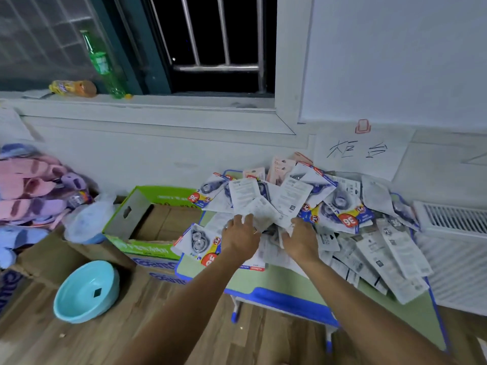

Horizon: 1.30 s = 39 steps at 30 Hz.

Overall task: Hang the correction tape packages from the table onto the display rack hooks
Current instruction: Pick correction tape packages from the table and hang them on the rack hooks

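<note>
A heap of correction tape packages (340, 212) covers a small green table with a blue rim (279, 295). Some lie face up with a red "36" sticker, many lie white back up. Both my arms reach into the middle of the heap. My left hand (241, 239) rests palm down with its fingers on a white-backed package (259, 212). My right hand (301, 239) curls around packages in the heap's centre; its fingertips are hidden among them. No display rack or hooks are in view.
An open green cardboard box (147, 219) stands left of the table. A light blue basin (85, 291) sits on the wooden floor. Pink and purple soft items (34, 185) are piled far left. A white radiator (453, 248) stands at right. Bottles (101, 64) rest on the windowsill.
</note>
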Each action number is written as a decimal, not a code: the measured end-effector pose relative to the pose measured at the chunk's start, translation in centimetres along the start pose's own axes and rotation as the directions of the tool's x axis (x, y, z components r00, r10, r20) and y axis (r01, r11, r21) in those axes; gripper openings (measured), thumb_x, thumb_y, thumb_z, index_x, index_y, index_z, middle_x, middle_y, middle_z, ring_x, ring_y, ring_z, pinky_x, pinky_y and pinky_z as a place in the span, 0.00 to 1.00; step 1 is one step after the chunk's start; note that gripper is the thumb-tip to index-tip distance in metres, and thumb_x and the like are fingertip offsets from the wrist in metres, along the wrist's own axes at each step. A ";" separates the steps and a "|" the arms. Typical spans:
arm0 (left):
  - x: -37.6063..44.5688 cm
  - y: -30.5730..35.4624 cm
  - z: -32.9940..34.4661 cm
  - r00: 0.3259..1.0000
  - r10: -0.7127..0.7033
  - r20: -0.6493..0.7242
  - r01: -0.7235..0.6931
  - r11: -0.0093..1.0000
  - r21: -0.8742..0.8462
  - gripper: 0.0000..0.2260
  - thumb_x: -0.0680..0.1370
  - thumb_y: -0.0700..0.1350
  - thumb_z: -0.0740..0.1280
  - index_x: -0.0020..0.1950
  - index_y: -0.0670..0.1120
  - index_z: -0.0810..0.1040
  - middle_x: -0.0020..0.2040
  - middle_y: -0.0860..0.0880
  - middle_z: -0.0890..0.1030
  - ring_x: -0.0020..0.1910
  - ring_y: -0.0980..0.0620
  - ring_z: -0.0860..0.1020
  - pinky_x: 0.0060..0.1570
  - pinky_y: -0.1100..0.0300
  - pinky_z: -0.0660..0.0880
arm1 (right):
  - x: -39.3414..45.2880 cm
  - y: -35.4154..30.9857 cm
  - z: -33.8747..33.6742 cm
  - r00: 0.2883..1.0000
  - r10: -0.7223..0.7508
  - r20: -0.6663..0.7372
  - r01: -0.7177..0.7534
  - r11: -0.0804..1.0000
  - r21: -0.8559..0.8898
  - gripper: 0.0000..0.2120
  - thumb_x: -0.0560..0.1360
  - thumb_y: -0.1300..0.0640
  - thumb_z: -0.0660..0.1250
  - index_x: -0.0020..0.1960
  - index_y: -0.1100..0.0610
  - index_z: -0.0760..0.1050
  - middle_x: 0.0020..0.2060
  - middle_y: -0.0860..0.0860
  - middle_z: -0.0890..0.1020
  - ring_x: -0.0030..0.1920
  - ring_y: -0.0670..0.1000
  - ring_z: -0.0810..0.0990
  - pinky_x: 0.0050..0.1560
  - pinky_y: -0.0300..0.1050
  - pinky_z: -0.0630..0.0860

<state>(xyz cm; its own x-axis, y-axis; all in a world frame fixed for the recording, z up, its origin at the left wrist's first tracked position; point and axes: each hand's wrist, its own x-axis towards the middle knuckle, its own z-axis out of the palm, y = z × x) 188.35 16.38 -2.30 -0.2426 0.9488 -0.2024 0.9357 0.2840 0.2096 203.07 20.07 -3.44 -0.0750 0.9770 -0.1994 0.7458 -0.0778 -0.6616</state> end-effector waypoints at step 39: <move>13.7 0.7 -1.5 0.919 0.392 0.036 -0.368 0.888 -0.277 0.26 0.78 0.51 0.66 0.72 0.47 0.62 0.65 0.43 0.72 0.61 0.43 0.73 0.56 0.50 0.74 | 8.6 -1.5 0.2 0.780 0.443 -0.443 -0.186 0.839 0.511 0.11 0.74 0.69 0.62 0.56 0.64 0.70 0.53 0.60 0.78 0.50 0.58 0.76 0.43 0.46 0.71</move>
<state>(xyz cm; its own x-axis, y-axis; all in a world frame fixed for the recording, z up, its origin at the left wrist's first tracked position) 185.26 29.78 -3.49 0.1534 0.9784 -0.1387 0.8489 -0.0586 0.5253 201.16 28.54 -4.29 0.5647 0.8152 -0.1286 0.3013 -0.3487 -0.8875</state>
